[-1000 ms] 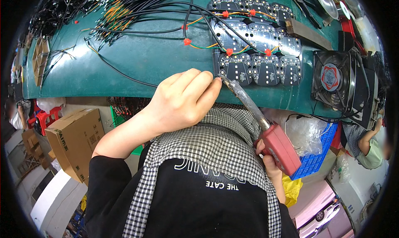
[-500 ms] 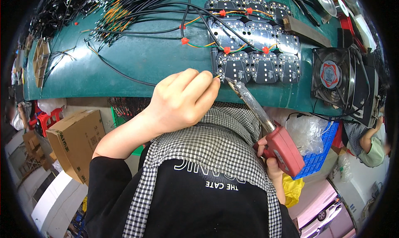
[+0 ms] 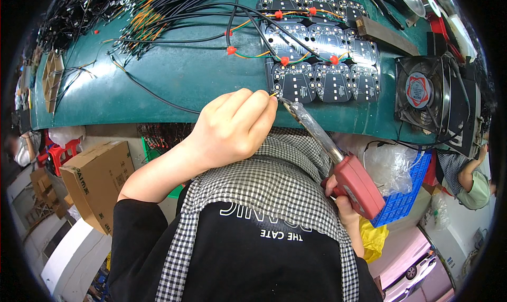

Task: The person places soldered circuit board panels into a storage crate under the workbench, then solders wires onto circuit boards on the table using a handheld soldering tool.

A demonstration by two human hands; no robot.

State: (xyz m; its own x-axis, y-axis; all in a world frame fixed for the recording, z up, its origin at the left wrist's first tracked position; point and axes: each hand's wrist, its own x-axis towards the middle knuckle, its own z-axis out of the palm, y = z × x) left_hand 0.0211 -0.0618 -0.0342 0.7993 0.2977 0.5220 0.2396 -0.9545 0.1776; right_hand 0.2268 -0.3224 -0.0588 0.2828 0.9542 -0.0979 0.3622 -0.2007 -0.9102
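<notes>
My left hand (image 3: 232,125) is closed in a pinch on a black cable (image 3: 158,97), which trails off to the left over the table. Its thin yellow wire end (image 3: 273,94) pokes past my fingertips, at the near left corner of a panel of black circuit boards (image 3: 332,83). In my right hand (image 3: 344,204), fingers wrapped round the handle, is a red soldering gun (image 3: 356,183). The gun's tip (image 3: 281,99) meets that same corner beside the wire end. Whether tip and wire touch is too small to tell.
Black cables with red ties (image 3: 334,60) cross the panel from a wire bundle (image 3: 150,19) at the back left. A metal bar (image 3: 388,36) rests by the panel's right side. A fan (image 3: 421,91) stands at the right; pliers (image 3: 381,3) lie behind. A blue crate (image 3: 404,196) sits below the table edge.
The soldering gun and its tip have shifted slightly left, and the board panel appears slightly farther left and up. My left hand keeps its pinch in nearly the same place.
</notes>
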